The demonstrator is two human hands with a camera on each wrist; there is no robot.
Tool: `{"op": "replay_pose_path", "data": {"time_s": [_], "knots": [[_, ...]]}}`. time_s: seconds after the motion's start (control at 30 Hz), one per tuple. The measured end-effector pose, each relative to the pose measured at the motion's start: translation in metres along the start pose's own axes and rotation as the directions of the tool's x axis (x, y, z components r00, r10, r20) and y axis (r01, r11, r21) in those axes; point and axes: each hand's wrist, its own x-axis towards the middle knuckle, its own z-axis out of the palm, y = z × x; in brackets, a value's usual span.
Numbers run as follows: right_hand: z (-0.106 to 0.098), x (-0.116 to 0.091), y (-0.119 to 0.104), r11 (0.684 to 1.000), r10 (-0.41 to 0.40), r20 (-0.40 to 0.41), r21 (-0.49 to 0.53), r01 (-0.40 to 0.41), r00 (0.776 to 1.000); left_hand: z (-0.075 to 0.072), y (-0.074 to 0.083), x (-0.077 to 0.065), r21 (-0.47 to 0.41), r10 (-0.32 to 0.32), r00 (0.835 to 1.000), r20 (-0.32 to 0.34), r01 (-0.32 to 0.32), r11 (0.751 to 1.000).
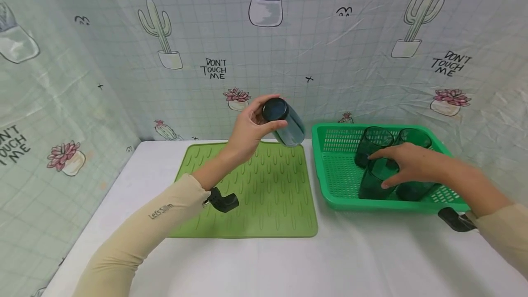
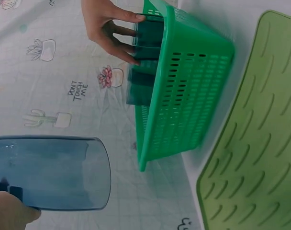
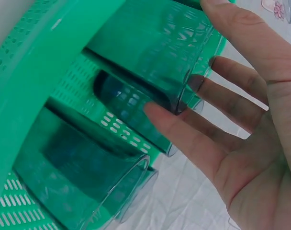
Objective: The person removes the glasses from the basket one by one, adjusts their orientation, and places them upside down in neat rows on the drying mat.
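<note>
In the head view my left hand [image 1: 247, 134] grips a bluish drinking glass [image 1: 292, 127] around its dark base, above the back of a green drying mat [image 1: 247, 214]. The glass tilts, its mouth pointing down and to the right. In the left wrist view the clear wall of this glass [image 2: 54, 172] shows, with part of the hand at the lower left. My right hand [image 1: 416, 164] reaches into a green basket [image 1: 340, 203], thumb and spread fingers either side of the rim of the front left glass [image 3: 150, 43]. Its fingertips are right at the rim.
Several dark-tinted glasses, among them a back left glass [image 1: 373, 143] and a back right glass [image 1: 414, 137], stand close together in the basket, mouths up. Both basket and mat lie on a white tablecloth [image 1: 288, 265]. A patterned curtain [image 1: 305, 49] hangs directly behind.
</note>
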Motion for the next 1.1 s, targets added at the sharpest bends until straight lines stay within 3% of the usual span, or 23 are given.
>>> {"op": "replay_pose_path", "data": {"time_s": [0.53, 0.73, 1.0, 1.1], "knots": [[-0.005, 0.003, 0.001, 1.000, -0.004, 0.049, 0.002, 0.004, 0.999, -0.031, 0.014, -0.007, 0.166, -0.078, 0.997, -0.011, 0.078, 0.983], [-0.004, 0.002, 0.002, 1.000, -0.008, 0.094, 0.022, 0.006, 0.996, -0.053, 0.023, -0.011, 0.277, -0.098, 0.995, -0.025, 0.101, 0.956], [-0.005, 0.003, 0.005, 0.998, -0.050, 0.095, 0.037, 0.047, 0.994, -0.082, 0.028, -0.020, 0.385, -0.128, 0.990, -0.066, 0.143, 0.912], [-0.006, 0.004, 0.006, 0.998, -0.055, 0.116, 0.038, 0.051, 0.992, -0.093, 0.029, -0.024, 0.433, -0.146, 0.985, -0.092, 0.172, 0.885]]}}
